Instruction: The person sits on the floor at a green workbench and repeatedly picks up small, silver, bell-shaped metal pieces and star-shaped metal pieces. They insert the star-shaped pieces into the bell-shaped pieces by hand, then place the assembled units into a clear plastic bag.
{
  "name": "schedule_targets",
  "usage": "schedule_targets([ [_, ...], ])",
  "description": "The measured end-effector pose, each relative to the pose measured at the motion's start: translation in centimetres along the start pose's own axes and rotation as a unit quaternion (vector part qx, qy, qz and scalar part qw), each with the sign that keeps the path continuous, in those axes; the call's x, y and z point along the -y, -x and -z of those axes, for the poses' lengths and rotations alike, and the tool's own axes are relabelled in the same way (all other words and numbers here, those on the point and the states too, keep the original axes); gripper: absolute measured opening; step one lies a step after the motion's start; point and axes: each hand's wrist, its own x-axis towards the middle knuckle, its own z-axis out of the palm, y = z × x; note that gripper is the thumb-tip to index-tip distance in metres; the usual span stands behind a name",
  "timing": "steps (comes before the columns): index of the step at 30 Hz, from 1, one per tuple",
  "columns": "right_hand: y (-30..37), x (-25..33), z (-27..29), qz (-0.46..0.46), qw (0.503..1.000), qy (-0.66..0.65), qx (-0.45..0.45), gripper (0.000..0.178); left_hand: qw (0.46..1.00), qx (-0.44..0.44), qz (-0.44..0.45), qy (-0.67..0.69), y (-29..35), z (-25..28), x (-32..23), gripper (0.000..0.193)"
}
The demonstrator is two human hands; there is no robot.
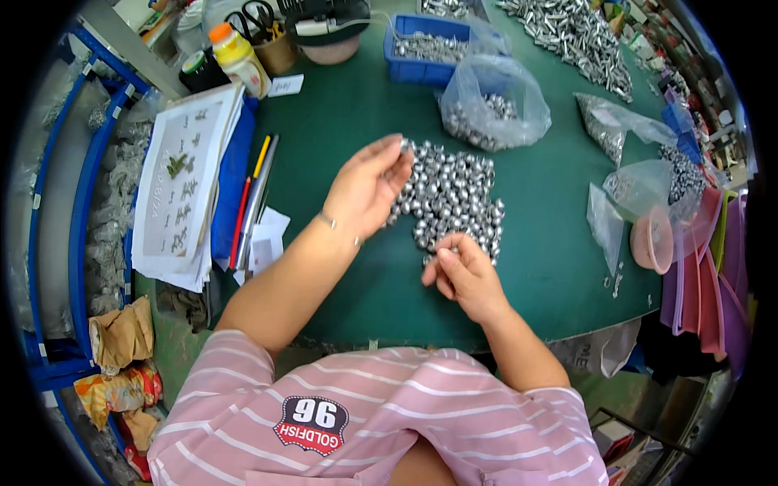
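Note:
A single layer of small shiny silver metal beads (454,193) is spread on the green table in front of me. At its left edge, my left hand (369,188) is closed, with thumb and index finger coming together beside the upper left beads. A bead shows right at those fingertips, but whether it is gripped or lies behind them is unclear. Over the near edge of the layer, my right hand (470,279) is curled, thumb against the fingers. Whatever it may hold is hidden by the fingers.
Beyond the beads stand an open plastic bag of similar pieces (496,105) and a blue bin of metal parts (429,73). Loose metal parts (575,44) lie far right, a pink cup (651,239) at right. Papers (186,178) and pens (258,202) lie left.

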Motion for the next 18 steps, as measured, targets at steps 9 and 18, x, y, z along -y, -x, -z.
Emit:
schedule_targets([
  [9, 1.6, -0.2, 1.0, -0.011, 0.998, -0.031, -0.045, 0.024, 0.988, 0.016, -0.099, -0.12, -12.8, -4.0, -6.6, 0.029],
  [18, 1.7, -1.3, 1.2, 0.076, 0.997, 0.033, -0.013, 0.017, 0.977, -0.045, -0.031, -0.204, -1.1, 1.5, -1.2, 0.02],
])
